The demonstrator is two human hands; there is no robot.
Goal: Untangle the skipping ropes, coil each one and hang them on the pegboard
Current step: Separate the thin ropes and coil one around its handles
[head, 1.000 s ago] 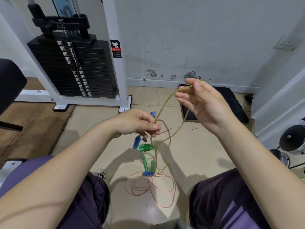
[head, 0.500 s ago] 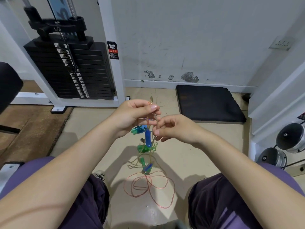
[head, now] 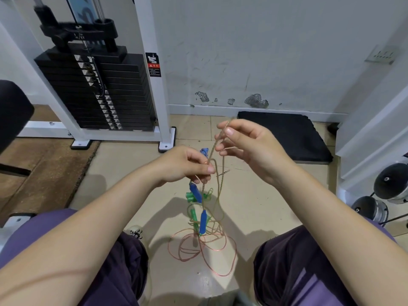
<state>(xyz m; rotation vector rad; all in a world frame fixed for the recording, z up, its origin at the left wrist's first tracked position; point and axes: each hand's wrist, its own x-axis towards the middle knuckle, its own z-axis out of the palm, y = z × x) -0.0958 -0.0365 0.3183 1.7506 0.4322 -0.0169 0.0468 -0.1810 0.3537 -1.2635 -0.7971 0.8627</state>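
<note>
Carefully — my right hand (head: 249,143) pinches the olive rope (head: 221,173) at one o'clock; left hand (head: 187,165) grips the tangle (head: 198,204), so I'd draw slowly, avoiding tightening knots

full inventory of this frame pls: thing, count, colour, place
ropes: tangled bundle, count unclear; olive strand held up between the hands, pink loops on the floor
handles: two blue, at least two green, hanging in the tangle below the hands
weight stack: one, black, in a white frame, upper left
pad: one, black, on the floor by the wall, right
dumbbells: two ends seen, black and silver, right edge
seat: one, black, left edge
wall socket: one, white, upper right
left hand: pinches the ropes above the handles
right hand: pinches the olive strand, raised higher
</note>
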